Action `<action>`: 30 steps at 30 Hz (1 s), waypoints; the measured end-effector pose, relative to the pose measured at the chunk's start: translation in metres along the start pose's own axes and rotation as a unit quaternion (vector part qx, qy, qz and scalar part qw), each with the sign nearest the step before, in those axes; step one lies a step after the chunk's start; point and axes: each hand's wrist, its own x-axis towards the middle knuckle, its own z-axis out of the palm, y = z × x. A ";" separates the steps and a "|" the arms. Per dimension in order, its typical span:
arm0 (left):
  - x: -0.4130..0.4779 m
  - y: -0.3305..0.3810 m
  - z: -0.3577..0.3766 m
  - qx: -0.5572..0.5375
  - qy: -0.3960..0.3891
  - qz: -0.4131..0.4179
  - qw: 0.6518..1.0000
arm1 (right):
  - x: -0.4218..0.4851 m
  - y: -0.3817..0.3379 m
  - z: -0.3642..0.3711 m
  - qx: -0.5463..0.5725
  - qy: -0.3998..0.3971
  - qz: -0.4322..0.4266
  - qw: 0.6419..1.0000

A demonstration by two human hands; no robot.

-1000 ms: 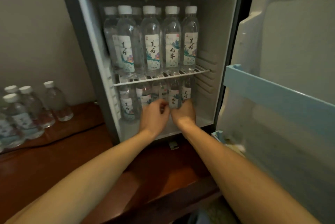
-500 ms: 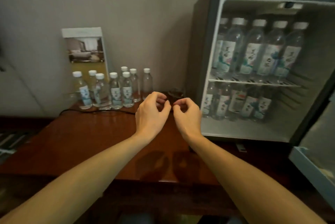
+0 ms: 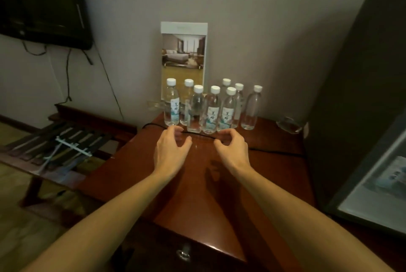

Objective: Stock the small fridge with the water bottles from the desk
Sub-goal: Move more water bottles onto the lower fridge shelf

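Upright brochure (image 3: pixel 184 51), black cable (image 3: pixel 276 151), glass dish (image 3: pixel 289 125) at right, dark television (image 3: pixel 44 1) upper left, slatted luggage rack (image 3: pixel 66 146) below it.

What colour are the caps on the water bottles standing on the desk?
White. The head view shows every cap on the water bottles plainly white.

Bottles (image 3: pixel 212 110) on desk (image 3: pixel 197 183) — fridge (image 3: pixel 360 95) right.

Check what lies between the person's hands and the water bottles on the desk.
Head view: only a thin black cable crosses the desk, near the fingertips of the left hand and right hand, before the water bottles.
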 end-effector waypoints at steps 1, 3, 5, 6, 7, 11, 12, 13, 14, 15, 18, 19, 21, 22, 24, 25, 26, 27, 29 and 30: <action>0.012 -0.009 -0.001 -0.001 0.001 -0.004 1.000 | 0.009 -0.004 0.014 0.004 -0.014 -0.007 1.000; 0.037 -0.026 -0.001 -0.001 0.005 -0.012 1.000 | 0.028 -0.012 0.043 0.011 -0.042 -0.023 0.999; 0.061 -0.041 0.000 0.001 0.009 -0.021 1.000 | 0.043 -0.019 0.069 0.019 -0.065 -0.041 0.997; 0.073 -0.049 0.001 0.002 0.012 -0.024 1.000 | 0.051 -0.022 0.082 0.026 -0.077 -0.045 0.996; 0.086 -0.056 0.003 0.004 0.016 -0.025 1.000 | 0.059 -0.024 0.094 0.032 -0.088 -0.044 0.995; 0.128 -0.078 0.010 0.003 0.038 -0.034 0.999 | 0.087 -0.028 0.131 0.032 -0.118 -0.030 0.992; 0.136 -0.083 0.013 -0.002 0.043 -0.040 0.998 | 0.093 -0.028 0.137 0.026 -0.121 -0.027 0.992; 0.144 -0.085 0.017 -0.006 0.044 -0.043 0.998 | 0.098 -0.027 0.144 0.015 -0.124 -0.023 0.992; 0.150 -0.087 0.020 -0.013 0.041 -0.043 0.998 | 0.102 -0.026 0.149 0.001 -0.126 -0.022 0.992; 0.157 -0.088 0.024 -0.019 0.035 -0.041 0.998 | 0.105 -0.025 0.153 -0.014 -0.128 -0.023 0.991; 0.176 -0.091 0.031 -0.049 0.010 -0.048 0.998 | 0.107 -0.020 0.162 -0.035 -0.144 -0.020 0.989; 0.181 -0.092 0.033 -0.072 0.001 -0.054 0.996 | 0.107 -0.019 0.164 -0.035 -0.149 -0.017 0.988; 0.185 -0.092 0.034 -0.101 -0.018 -0.059 0.993 | 0.106 -0.018 0.166 -0.025 -0.150 -0.013 0.988; 0.186 -0.091 0.034 -0.099 -0.022 -0.056 0.993 | 0.107 -0.018 0.166 -0.016 -0.147 -0.012 0.989; 0.183 -0.089 0.031 -0.089 -0.018 -0.044 0.995 | 0.106 -0.018 0.164 -0.008 -0.142 -0.009 0.990; 0.180 -0.088 0.029 -0.085 -0.015 -0.039 0.996 | 0.105 -0.019 0.164 -0.010 -0.142 -0.008 0.990; 0.176 -0.085 0.025 -0.083 -0.011 -0.034 0.996 | 0.103 -0.020 0.161 -0.011 -0.141 -0.008 0.990; 0.170 -0.084 0.022 -0.079 -0.006 -0.033 0.996 | 0.100 -0.020 0.158 -0.012 -0.139 -0.008 0.990; 0.153 -0.077 0.012 -0.074 0.008 -0.030 0.997 | 0.092 -0.022 0.149 -0.008 -0.128 -0.012 0.992; 0.144 -0.074 0.008 -0.072 0.018 -0.031 0.997 | 0.088 -0.023 0.144 -0.006 -0.122 -0.014 0.992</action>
